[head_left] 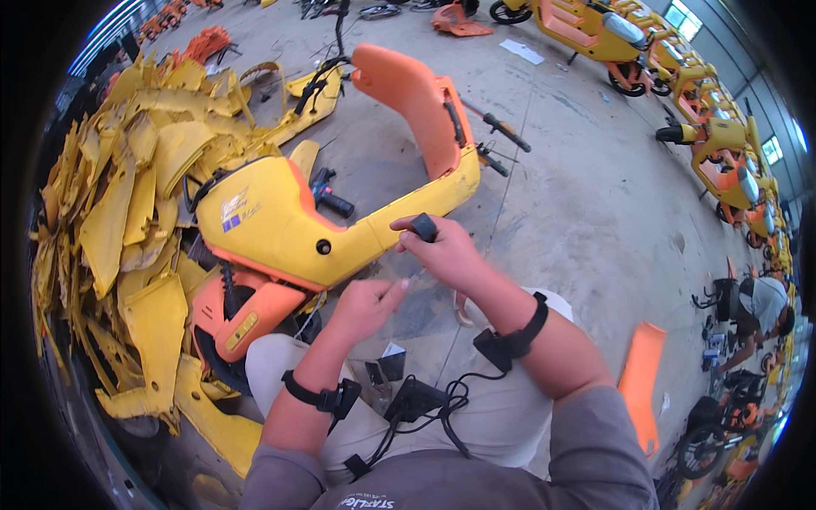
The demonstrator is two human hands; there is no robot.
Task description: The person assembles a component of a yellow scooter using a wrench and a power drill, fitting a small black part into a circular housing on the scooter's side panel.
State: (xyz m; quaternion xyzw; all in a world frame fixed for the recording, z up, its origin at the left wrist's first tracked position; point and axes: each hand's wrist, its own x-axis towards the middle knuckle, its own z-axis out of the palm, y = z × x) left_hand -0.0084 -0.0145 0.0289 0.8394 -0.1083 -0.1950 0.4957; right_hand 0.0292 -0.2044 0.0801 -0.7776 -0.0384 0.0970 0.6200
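A yellow-and-orange scooter body point(297, 234) lies tipped on its side before me, with orange rear housing point(255, 323) and a curved orange front panel point(408, 110). My right hand point(438, 251) is raised near the scooter's long yellow beam, its fingers closed on a small black object point(424, 226). My left hand point(365, 306) is lower and further left, beside the scooter's lower edge, with fingers loosely bent and nothing visible in them. Small dark items point(387, 364) lie between my legs, partly hidden by cables from my wrist straps.
Yellow plastic panels point(127, 212) are heaped along the left. An orange panel point(637, 382) lies right of me. Scooters point(722, 161) line the right and back. Another person point(761, 310) bends over at far right, near a dark stripped scooter point(705, 442).
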